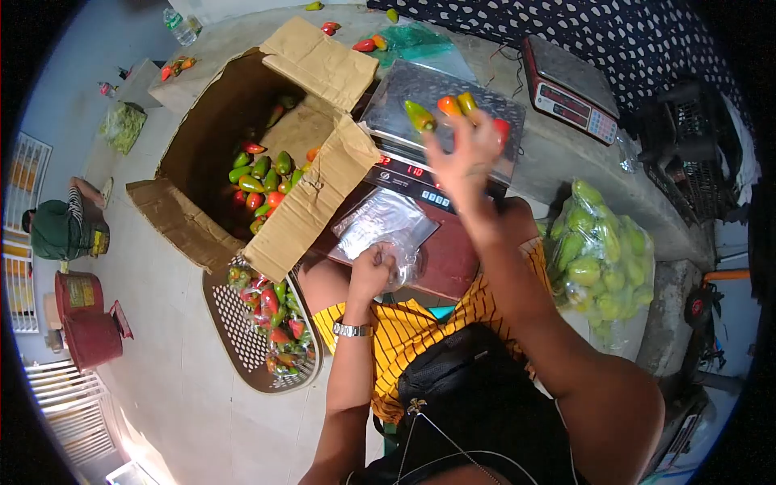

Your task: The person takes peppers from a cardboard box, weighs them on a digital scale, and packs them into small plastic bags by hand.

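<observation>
My right hand point(467, 158) is over the pan of a digital scale point(392, 93), fingers spread and bent. Beneath and beside its fingertips lie a green pepper point(419, 116), an orange pepper point(449, 105), a yellowish pepper point(466, 102) and a red pepper point(501, 129). Whether the fingers touch any of them is hard to tell. The scale's red digits are lit. My left hand point(370, 271), with a watch on the wrist, is closed on a thin transparent plastic bag point(400, 263). A stack of flat plastic bags point(380, 220) lies just beyond it.
An open cardboard box point(202, 133) holding loose red and green peppers point(260, 174) stands to the left. Below it is a basket point(234, 339) of bagged peppers. A bag of green produce point(598, 259) and a second scale point(570, 93) are on the right. Another person point(61, 226) is far left.
</observation>
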A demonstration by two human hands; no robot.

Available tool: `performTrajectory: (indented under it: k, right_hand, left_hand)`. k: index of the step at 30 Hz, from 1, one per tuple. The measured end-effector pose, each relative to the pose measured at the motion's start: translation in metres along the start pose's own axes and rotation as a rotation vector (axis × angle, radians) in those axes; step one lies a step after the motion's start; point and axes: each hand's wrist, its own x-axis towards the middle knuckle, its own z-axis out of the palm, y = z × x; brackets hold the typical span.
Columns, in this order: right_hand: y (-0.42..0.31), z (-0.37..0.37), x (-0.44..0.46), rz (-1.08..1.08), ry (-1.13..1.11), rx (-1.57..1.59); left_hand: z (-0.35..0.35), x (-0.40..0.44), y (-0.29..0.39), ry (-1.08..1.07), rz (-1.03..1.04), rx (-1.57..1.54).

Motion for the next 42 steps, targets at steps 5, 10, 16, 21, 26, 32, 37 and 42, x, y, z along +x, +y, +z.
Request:
performTrajectory:
  k: [5,10,16,21,26,32,37,42]
  right_hand:
    - [0.074,-0.033,0.003,0.132,-0.380,-0.217]
    - [0.085,-0.020,-0.004,0.233,-0.447,-0.030]
    - [0.090,-0.042,-0.020,0.373,-0.174,0.283]
    - [0.024,-0.137,-0.047,1.518,-0.528,2.071]
    - [0.005,-0.127,-0.073,1.205,-0.719,1.837]
    - [0.008,-0.128,-0.064,0.789,-1.038,0.953]
    - [-0.004,-0.131,-0.055,0.225,-0.876,0.397]
    - [0.024,-0.083,0.024,0.277,-0.573,0.380]
  left_hand:
    - [0.009,-0.010,0.028,0.160,0.115,0.071]
    - [0.007,-0.014,0.078,0.189,0.111,0.277]
    - [0.006,-0.003,0.087,0.280,0.284,0.462]
    - [0.016,0.015,0.107,0.287,0.272,0.635]
    - [0.033,0.013,0.121,0.041,0.398,0.507]
    - [0.028,0.000,0.129,0.027,0.369,0.380]
    - [0.041,0.002,0.127,0.205,0.464,0.467]
    - [0.028,-0.004,0.146,0.146,0.344,0.384]
